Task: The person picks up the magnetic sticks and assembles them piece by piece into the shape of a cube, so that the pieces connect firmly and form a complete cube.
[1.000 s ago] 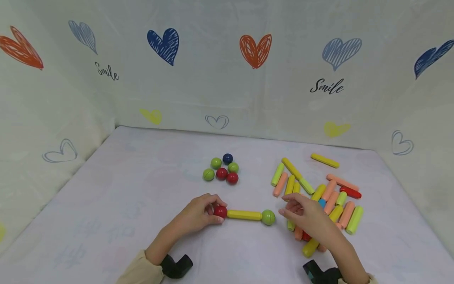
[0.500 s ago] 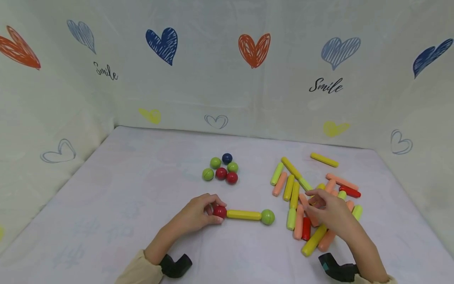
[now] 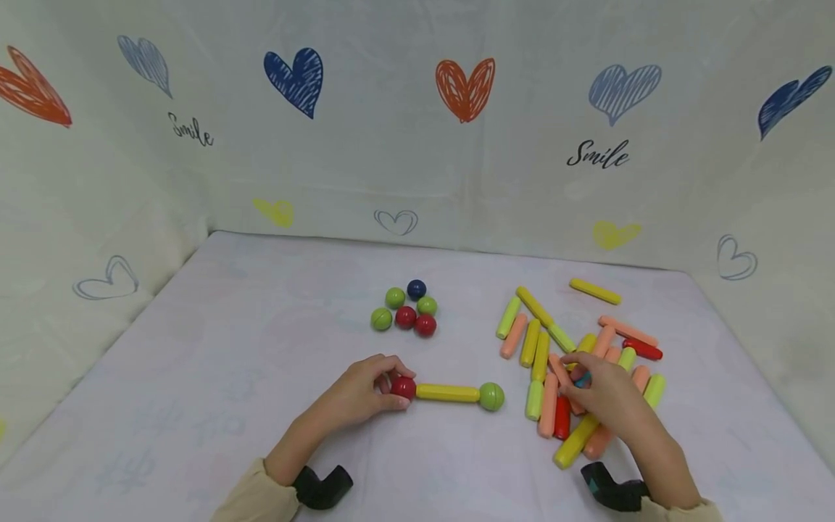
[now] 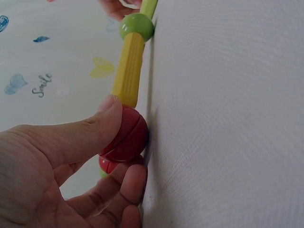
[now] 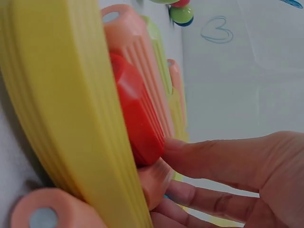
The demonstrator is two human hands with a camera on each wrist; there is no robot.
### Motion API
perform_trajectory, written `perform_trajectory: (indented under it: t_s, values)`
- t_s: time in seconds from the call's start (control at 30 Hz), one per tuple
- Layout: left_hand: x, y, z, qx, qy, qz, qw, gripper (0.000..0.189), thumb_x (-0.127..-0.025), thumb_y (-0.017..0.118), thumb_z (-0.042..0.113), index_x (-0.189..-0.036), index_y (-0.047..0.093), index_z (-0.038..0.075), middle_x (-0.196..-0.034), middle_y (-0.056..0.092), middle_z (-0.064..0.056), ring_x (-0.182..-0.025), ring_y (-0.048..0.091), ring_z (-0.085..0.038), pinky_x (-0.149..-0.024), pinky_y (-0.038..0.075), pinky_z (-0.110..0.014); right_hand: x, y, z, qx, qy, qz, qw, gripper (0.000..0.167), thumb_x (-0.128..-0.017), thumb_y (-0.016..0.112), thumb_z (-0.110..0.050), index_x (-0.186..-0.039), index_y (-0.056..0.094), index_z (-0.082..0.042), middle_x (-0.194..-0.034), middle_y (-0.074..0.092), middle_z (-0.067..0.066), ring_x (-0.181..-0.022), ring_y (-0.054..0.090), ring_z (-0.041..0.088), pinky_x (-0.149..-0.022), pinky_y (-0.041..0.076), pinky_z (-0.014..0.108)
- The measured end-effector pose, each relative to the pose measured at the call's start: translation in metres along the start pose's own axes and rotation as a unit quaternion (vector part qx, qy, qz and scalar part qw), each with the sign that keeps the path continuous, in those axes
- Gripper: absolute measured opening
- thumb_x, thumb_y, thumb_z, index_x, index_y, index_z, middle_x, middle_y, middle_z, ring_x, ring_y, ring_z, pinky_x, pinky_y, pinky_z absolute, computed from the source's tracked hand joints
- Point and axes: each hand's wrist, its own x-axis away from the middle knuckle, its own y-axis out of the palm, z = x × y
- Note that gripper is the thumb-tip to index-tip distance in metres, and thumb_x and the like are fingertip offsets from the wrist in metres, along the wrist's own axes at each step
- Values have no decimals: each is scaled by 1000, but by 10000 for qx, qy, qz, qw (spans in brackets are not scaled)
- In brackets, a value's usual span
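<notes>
My left hand [image 3: 365,388] pinches a red ball [image 3: 404,388] between thumb and fingers, low over the table. A yellow stick [image 3: 447,393] joins that ball to a green ball [image 3: 492,396]; the left wrist view shows this row end-on. My right hand [image 3: 607,384] reaches into a pile of coloured sticks, thumb and forefinger apart. Beneath it a bit of a blue stick [image 3: 583,379] shows. In the right wrist view the thumb lies by a red stick [image 5: 140,114], and the fingertips are beside a salmon stick [image 5: 156,183]. Whether they press on it is hard to see.
Behind the joined row is a cluster of loose balls, including a dark blue ball [image 3: 416,290] and a red ball [image 3: 425,325]. A lone yellow stick [image 3: 595,291] lies at the back right. A cloth wall [image 3: 391,167] with printed hearts rises behind the table [image 3: 196,406].
My right hand has moved right, away from the green ball, and over the stick pile, where it has come to hover low. My left hand keeps its hold on the red ball.
</notes>
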Motion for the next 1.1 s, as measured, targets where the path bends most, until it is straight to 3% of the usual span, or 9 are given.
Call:
perform_trajectory:
  t_s: [0.17, 0.43, 0.63, 0.8, 1.1]
  values:
    - [0, 0, -2, -9, -45, 15, 10000, 31, -76, 76, 15, -105, 63, 20, -89, 56, 5, -82, 49, -13, -67, 43, -23, 0, 3, -1, 178, -15, 39, 9998, 51, -83, 69, -23, -127, 51, -3, -66, 52, 3, -49, 47, 14, -47, 39, 24]
    - [-2, 0, -4, 2, -89, 8, 10000, 31, -76, 76, 15, -104, 63, 21, -89, 56, 5, -82, 49, -13, -67, 43, -23, -2, 2, 1, 266, 15, 40, 9996, 55, -82, 71, -25, -128, 50, -2, -62, 50, 4, -50, 46, 16, -47, 38, 25]
    - [-1, 0, -2, 2, -93, -4, 10000, 31, -76, 76, 14, -104, 63, 21, -88, 56, 5, -82, 49, -14, -67, 43, -23, -2, 2, 4, 88, -11, 87, 9999, 55, -83, 70, -21, -128, 49, -1, -66, 52, 4, -50, 47, 16, -48, 41, 26]
    - [-1, -1, -2, 17, -96, -56, 9999, 31, -77, 75, 15, -105, 63, 21, -89, 56, 5, -82, 49, -14, -67, 43, -23, -2, 1, 5, -76, -6, 82, 9999, 53, -83, 69, -20, -128, 49, -1, -81, 60, 7, -55, 49, 14, -50, 44, 26]
    - [-1, -1, -1, 73, -8, -87, 9999, 30, -77, 75, 15, -104, 62, 20, -90, 56, 5, -83, 49, -13, -68, 43, -22, 5, -4, -4, -560, -412, 401, 9968, 52, -85, 65, -22, -130, 48, -2, -97, 60, 9, -65, 51, 16, -51, 43, 23]
